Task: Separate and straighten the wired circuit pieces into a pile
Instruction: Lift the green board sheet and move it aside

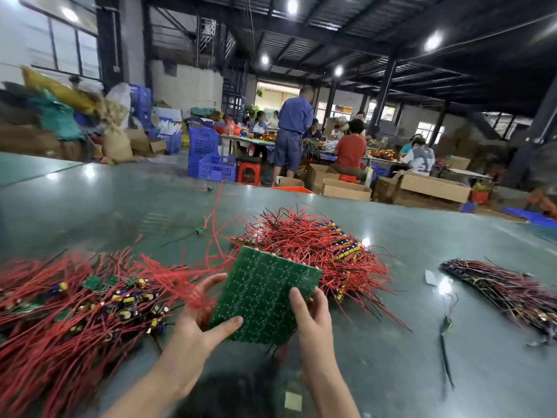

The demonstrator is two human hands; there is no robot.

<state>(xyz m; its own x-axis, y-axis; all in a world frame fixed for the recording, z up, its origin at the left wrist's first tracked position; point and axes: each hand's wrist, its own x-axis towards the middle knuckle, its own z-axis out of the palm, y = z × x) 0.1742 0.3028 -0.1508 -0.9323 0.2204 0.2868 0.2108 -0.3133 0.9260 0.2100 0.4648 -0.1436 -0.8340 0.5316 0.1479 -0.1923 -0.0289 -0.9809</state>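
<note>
A green circuit board panel point(265, 294) with red wires trailing from its left side is held tilted above the table. My left hand point(199, 324) grips its lower left edge, thumb on the face and fingers behind. My right hand point(312, 315) grips its right edge, fingers curled over the face. A spread pile of separated red-wired circuit pieces point(66, 306) lies to the left. A tangled heap of red-wired pieces point(316, 248) sits just behind the panel.
The green table point(407, 342) runs wide. A darker bundle of wired pieces point(506, 288) lies at the right, with loose stray pieces point(446, 324) near it and a small board point(199, 229) further back. Several people work at tables among boxes and blue crates point(211, 158) in the background.
</note>
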